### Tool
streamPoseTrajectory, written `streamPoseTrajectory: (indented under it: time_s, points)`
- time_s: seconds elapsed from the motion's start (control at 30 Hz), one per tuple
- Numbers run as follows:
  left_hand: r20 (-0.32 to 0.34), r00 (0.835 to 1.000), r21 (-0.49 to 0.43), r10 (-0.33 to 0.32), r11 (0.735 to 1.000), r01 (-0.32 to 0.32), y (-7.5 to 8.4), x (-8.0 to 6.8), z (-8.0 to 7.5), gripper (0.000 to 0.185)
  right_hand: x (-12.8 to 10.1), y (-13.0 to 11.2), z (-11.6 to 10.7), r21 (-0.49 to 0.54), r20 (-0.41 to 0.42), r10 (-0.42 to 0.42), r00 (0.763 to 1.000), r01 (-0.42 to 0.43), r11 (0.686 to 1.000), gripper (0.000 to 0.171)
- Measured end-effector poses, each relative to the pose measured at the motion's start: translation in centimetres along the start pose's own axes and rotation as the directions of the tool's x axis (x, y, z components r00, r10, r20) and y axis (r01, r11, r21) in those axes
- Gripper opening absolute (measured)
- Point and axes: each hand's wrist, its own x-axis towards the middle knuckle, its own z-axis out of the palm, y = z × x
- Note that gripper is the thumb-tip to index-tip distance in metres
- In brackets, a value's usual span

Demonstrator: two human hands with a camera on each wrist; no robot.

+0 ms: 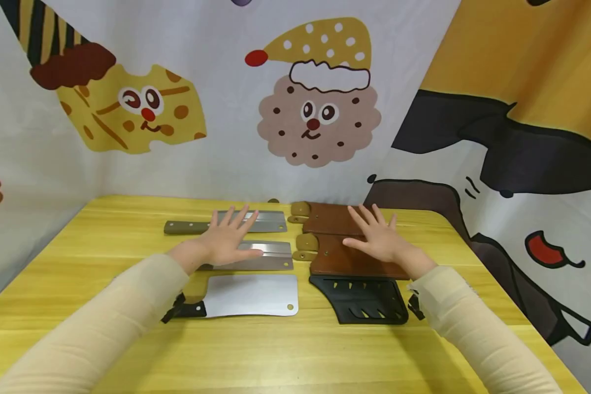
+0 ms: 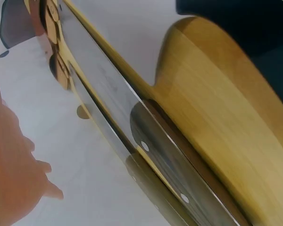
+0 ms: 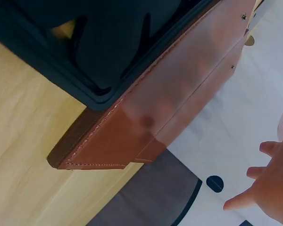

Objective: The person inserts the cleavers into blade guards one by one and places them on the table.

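Fingers spread, my left hand (image 1: 222, 241) hovers over the middle cleaver (image 1: 271, 264) and partly hides it. Behind that lies a second cleaver (image 1: 271, 221) with a green-brown handle. Nearest me is a wide cleaver (image 1: 251, 295) with a black handle and a hole in its blade corner. My right hand (image 1: 380, 241), also spread, is held above two brown leather sheaths (image 1: 342, 260) with tan snap straps. In front of them lies a black plastic blade guard (image 1: 369, 301) with slots. Neither hand holds anything.
The wooden table (image 1: 285, 355) has its back edge against a white curtain (image 1: 226, 175) with cartoon prints. The cleavers lie in a column left of centre, blades pointing right toward the sheaths and guard. Dark bands circle both wrists.
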Motion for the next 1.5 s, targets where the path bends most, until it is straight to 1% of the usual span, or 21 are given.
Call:
streamPoseTrajectory:
  time_s: [0.13,0.23,0.33,0.5,0.73,0.83,1.07,1.17,1.27,1.4,1.5]
  points:
    - [-0.006,1.000,0.011,0.009,1.000,-0.009,-0.3,-0.2,0.1,0.094,-0.2,0.3,0.0,-0.005,0.013,0.007,1.000,-0.007,1.000,0.084]
    - [-0.011,1.000,0.014,0.011,1.000,-0.011,-0.6,-0.4,0.1,0.094,-0.4,0.5,0.0,-0.006,0.007,0.004,1.000,-0.004,1.000,0.085]
    - [-0.018,1.000,0.010,0.015,1.000,-0.015,-0.7,-0.6,0.1,0.092,-0.6,0.8,0.1,-0.020,-0.008,-0.013,1.000,0.013,1.000,0.086]
    - [-0.042,0.998,-0.018,0.052,0.998,-0.053,-1.1,-1.3,0.1,0.092,-1.4,1.4,0.4,-0.028,-0.015,-0.055,0.998,0.055,0.998,0.089]
    - [-0.067,0.994,-0.063,0.088,0.994,-0.092,-2.2,-3.4,0.1,0.098,-2.6,1.7,0.6,-0.027,-0.028,-0.107,0.994,0.107,0.994,0.097]
    - [-0.084,0.991,-0.066,0.102,0.992,-0.107,-2.7,-4.4,0.1,0.100,-3.0,1.8,0.8,-0.035,-0.033,-0.137,0.990,0.136,0.990,0.100]
    - [-0.114,0.981,-0.078,0.159,0.983,-0.168,-3.1,-6.1,0.1,0.105,-4.2,2.0,1.0,-0.018,-0.043,-0.183,0.982,0.183,0.983,0.104]
    - [-0.104,0.980,-0.078,0.169,0.981,-0.178,-3.2,-6.8,0.2,0.106,-4.8,2.0,1.3,0.002,-0.041,-0.205,0.978,0.205,0.979,0.107]
    - [-0.089,0.981,-0.084,0.173,0.980,-0.180,-3.3,-7.5,0.3,0.107,-5.4,2.2,1.8,-0.001,-0.036,-0.232,0.972,0.232,0.973,0.108]
    - [-0.080,0.979,-0.086,0.185,0.978,-0.192,-3.7,-8.5,0.5,0.110,-6.2,2.2,2.3,0.001,-0.007,-0.246,0.969,0.246,0.969,0.110]
    - [-0.063,0.978,-0.102,0.201,0.973,-0.207,-4.0,-9.3,0.5,0.111,-6.7,1.9,2.6,0.025,0.021,-0.244,0.969,0.244,0.969,0.112]
